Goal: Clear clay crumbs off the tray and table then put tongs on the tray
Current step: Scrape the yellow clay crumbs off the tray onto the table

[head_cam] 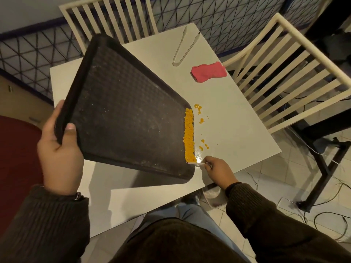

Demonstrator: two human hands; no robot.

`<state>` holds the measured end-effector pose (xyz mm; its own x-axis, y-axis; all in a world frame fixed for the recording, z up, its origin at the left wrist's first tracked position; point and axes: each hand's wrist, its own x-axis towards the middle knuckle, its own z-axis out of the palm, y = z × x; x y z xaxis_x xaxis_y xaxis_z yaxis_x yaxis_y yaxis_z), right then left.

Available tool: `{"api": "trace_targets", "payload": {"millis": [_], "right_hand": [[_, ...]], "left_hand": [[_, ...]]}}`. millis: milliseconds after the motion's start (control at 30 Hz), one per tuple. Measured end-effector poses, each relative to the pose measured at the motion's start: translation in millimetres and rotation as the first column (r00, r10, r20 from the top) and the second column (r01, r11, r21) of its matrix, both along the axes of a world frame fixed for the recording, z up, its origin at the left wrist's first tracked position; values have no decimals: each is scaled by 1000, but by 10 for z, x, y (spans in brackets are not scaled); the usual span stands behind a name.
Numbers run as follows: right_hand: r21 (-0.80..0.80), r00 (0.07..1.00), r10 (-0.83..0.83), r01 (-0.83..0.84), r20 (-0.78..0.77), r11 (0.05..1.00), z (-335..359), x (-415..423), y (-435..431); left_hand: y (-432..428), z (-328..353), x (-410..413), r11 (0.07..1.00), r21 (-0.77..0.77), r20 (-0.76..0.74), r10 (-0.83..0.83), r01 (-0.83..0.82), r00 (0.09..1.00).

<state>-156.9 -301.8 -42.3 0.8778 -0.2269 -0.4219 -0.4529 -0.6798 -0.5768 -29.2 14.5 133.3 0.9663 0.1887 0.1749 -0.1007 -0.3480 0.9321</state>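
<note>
**Listener:** Where are the clay crumbs?

**Me:** Most of the orange clay crumbs (189, 135) lie in one thick line along the low right edge of the black tray (123, 111). A few loose crumbs (201, 120) are scattered on the white table (237, 120), just beside that edge.

**Listener:** How does the tray sit?

**Me:** Tilted. My left hand (58, 149) grips its left rim and holds that side up in the air, with the thumb on the inner face and the fingers wrapped round the outside. The right edge slopes down to the table top; I cannot tell whether it touches.

**Listener:** And your other hand?

**Me:** My right hand (218, 170) is at the tray's near right corner, at the near end of the crumb line. Its fingers are curled tight, pinching a small white strip (197, 163) that is too small to identify.

**Listener:** Where are the tongs?

**Me:** The tongs (179, 45) lie on the far side of the table, well apart from the tray, with their arms spread toward the far edge. A folded pink cloth (209, 72) lies near them, by the right edge.

**Listener:** What surrounds the table?

**Me:** One pale slatted chair (70, 25) stands at the far side and a second chair (313, 51) at the right. A clear plastic thing (214, 196), tub or bag, shows below the near edge under my right wrist.
</note>
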Motion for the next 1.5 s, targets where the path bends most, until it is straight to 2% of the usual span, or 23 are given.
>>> {"api": "trace_targets", "payload": {"millis": [233,400,467,833,1000,1067,1333,1500], "right_hand": [[45,986,-158,155,48,987,73,143,-97],[87,999,23,-20,-30,996,75,40,-139],[83,998,36,-32,-45,996,50,56,-94],[41,968,-250,249,37,968,9,420,-62],[79,997,-71,69,17,994,75,251,46],[65,998,-52,51,20,997,51,221,99],[5,973,-229,229,41,973,-1,431,26],[192,968,-246,234,40,953,61,431,-85]], "left_hand": [[-117,86,-32,999,25,34,-40,39,999],[-88,52,2,1000,5,19,-17,16,1000],[-79,37,8,1000,-13,6,-11,11,1000],[-57,39,2,999,6,7,-42,42,999],[-1,42,44,999,-25,-10,-35,35,999],[0,64,35,999,-29,-9,-39,38,999],[6,128,14,998,-48,-12,-48,47,999],[3,172,28,999,-48,-11,-28,27,1000]]}}
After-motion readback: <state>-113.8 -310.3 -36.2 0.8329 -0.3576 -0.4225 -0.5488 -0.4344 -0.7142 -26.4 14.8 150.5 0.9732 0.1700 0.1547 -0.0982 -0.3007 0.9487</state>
